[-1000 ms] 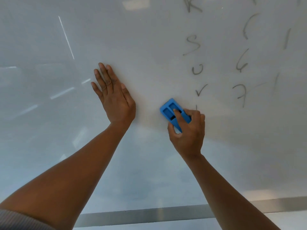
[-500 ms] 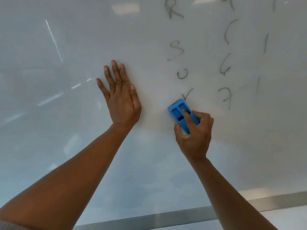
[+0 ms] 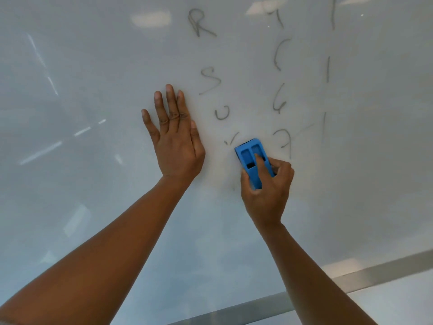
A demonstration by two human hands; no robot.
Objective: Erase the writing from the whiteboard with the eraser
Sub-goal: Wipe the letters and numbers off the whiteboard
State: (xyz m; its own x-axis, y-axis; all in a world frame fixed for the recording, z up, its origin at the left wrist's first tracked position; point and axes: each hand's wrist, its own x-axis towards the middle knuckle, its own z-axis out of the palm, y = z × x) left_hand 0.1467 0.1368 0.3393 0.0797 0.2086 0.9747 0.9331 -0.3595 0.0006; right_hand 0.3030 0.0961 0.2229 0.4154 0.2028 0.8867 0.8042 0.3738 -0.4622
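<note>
Here the right hand [image 3: 266, 191] pinches the eraser [image 3: 254, 161]: thumb along its left edge, index finger laid over the blue back, the other fingers curled against its right side. This grip seems chosen to press the pad flat to the board [image 3: 70, 184] while leaving the wrist free to push. The eraser's long axis points to about 11 o'clock, its leading end just below and right of the "v" [image 3: 230, 139].

Left hand [image 3: 175, 141]: spread flat, palm on the board, fingers toward 12 o'clock, holding nothing. It lies at 9 o'clock from the eraser, near but apart. Judged purpose: bracing the body and steadying the panel against the wiping force.

Writing outward from the eraser:
- "v" at 11 o'clock, almost touching the pad.
- "7" [image 3: 283, 141] at 1 o'clock, just beside.
- "u" [image 3: 221, 113], "S" [image 3: 209, 80], "R" [image 3: 199, 22] stacked toward 12 o'clock.
- "6" [image 3: 278, 99], a curved stroke and more marks above it; vertical strokes [image 3: 328, 69] further right.

The board below and left of the hands looks clean, apart from a faint smudge near the eraser's lower end. Judgement: the wipe is working upward, with most of the visible columns yet to clear. The next stroke likely needs to carry over the "v". The metal frame [image 3: 257, 303] runs along 6 o'clock.
</note>
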